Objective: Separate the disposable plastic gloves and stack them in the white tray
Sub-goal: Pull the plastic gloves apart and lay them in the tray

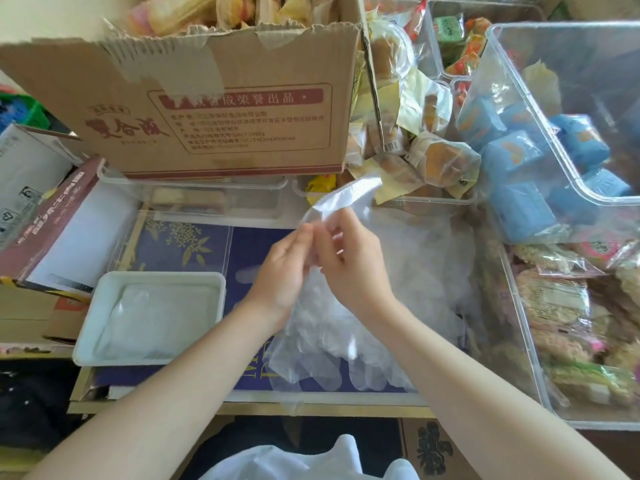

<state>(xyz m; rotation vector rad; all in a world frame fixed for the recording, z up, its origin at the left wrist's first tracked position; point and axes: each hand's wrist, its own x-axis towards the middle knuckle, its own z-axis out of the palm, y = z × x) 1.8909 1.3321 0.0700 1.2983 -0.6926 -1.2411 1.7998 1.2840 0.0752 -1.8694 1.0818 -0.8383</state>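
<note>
A: Head view, looking down. Both hands are working at the same clear glove (pixel 341 197), raised above the loose pile of disposable gloves (pixel 349 344) that is lying on the blue box lid (pixel 207 249) on the desk.

B: Grip?

A: The left hand (pixel 282 271) is pinching the film with fingertips pressed together at the glove's lower edge. The right hand (pixel 349 265) is pinching it just beside, fingers curled, the two sets of fingertips nearly touching. Film is blurring; cannot tell whether one layer or two is being held.

B: So which step?

A: Judging it as the separating step: they are peeling one glove free of the bunch. Stacking is partly done, since the white tray (pixel 104 341), sitting left of the pile, is already holding flattened gloves (pixel 162 317).

B: Next move?

A: Likely needing the hands to be drawing apart until a single glove is hanging free, then carrying it leftward and laying it flat on the tray's stack. Thin film will be clinging, so a gentle, slow pull is looking wise.
</note>
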